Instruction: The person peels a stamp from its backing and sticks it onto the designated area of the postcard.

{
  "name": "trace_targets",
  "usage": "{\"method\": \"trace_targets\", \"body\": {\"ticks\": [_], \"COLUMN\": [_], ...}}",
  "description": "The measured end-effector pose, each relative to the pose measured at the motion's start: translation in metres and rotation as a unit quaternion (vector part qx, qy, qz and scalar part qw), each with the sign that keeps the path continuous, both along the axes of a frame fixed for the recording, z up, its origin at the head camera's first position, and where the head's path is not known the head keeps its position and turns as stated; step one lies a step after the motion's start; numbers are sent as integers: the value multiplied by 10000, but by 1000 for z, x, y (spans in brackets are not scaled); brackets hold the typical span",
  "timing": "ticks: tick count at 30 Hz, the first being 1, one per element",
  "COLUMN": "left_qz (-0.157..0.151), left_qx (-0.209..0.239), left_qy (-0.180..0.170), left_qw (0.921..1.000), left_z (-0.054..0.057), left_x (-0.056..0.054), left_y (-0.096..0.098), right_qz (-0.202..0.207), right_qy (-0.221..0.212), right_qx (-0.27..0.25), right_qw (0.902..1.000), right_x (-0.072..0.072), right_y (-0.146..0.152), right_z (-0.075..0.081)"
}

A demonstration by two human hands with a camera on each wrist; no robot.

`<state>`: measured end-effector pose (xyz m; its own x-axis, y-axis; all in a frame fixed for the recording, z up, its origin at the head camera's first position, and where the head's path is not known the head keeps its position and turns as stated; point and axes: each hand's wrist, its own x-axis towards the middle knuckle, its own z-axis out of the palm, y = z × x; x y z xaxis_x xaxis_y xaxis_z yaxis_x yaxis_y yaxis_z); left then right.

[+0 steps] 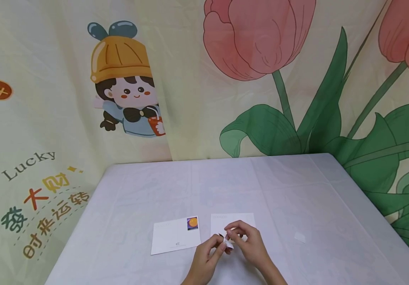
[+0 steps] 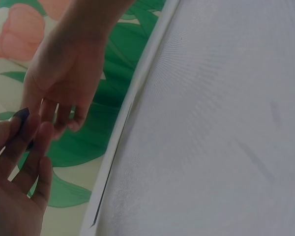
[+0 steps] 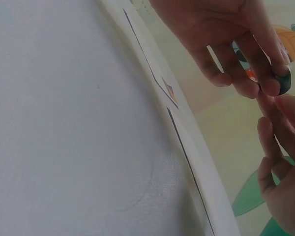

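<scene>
Pinching a small white-and-dark piece (image 1: 228,244) between thumb and forefinger, the left hand (image 1: 205,259) holds it above the near part of the tabletop (image 1: 136,190). We see the right hand (image 1: 251,244) opposite, thumb and fingertips drawn together at the piece's upper edge; we cannot tell whether they grip it. The relation we judge to matter most is this: the piece sits between the two hands, right of the left hand and left of the right, with both sets of fingertips close upon it. It looks bent, and we cannot make out its long axis.

Just beyond the piece lies a mostly blank card (image 1: 222,220), its near part hidden by the hands. The right hand overlaps this card in the head view, so we judge it the nearer one. To the left lies a stamped card (image 1: 170,237), long axis running roughly left to right, with a purple-and-orange stamp (image 1: 192,223) in its upper right corner. A small white scrap (image 1: 299,237) rests well apart, to the right.
</scene>
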<state>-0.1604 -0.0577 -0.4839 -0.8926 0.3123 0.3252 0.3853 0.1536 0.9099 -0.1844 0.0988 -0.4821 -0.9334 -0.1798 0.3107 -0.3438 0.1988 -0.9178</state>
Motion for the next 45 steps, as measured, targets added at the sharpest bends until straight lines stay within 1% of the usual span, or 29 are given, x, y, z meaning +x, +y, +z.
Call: {"method": "trace_targets", "body": {"ticks": [5, 8, 11, 12, 14, 16, 19, 21, 23, 28, 33, 35, 39, 41, 42, 45], "left_qz": [46, 107, 176, 203, 247, 292, 322, 335, 318, 248, 274, 317, 406, 434, 444, 473], "left_qx": [33, 39, 54, 55, 102, 78, 51, -3, 18, 65, 74, 71, 62, 58, 53, 45], "left_qy": [-53, 54, 281, 356, 519, 485, 276, 81, 98, 234, 245, 272, 496, 552, 548, 356], "left_qw": [10000, 9999, 9994, 9991, 9983, 9984, 9991, 9994, 9994, 9994, 9993, 9991, 9979, 9975, 9975, 9982], "left_z": [0, -1, -4, -5, -13, -21, -18, -9, -1, -3, -4, -5, -5, -5, -5, -5], "left_x": [0, 0, -1, -1, -3, -6, -5, -3, 0, -1, -1, -1, -1, -1, -1, -1], "left_y": [-1, -2, -2, -2, -2, -2, -2, -2, -1, -2, -2, -1, -1, -1, -1, -1], "right_qz": [-48, 60, 182, 203, 212, 196, 181, 161, 144, 26, -128, -178, -275, -327, -358, -458], "right_qy": [-126, -166, -35, -18, 77, 96, 96, 111, 118, 47, -1, 59, 319, 436, 454, 449], "right_qx": [-87, -64, -58, -80, -94, -109, -117, -106, -95, -89, -94, -109, -200, -257, -269, -286], "right_qw": [9999, 9998, 9998, 9998, 9997, 9997, 9997, 9998, 9998, 9999, 9999, 9998, 9989, 9982, 9980, 9975], "right_x": [1, 2, 4, 4, 4, 4, 4, 4, 4, 5, 6, 6, 5, 5, 5, 5], "right_y": [1, 2, 3, 3, 3, 3, 2, 2, 2, 2, 1, 1, 1, 1, 1, 0], "right_z": [1, 1, 0, -1, -2, -2, -3, -3, -4, -2, 1, 0, -2, -4, -4, -4]}}
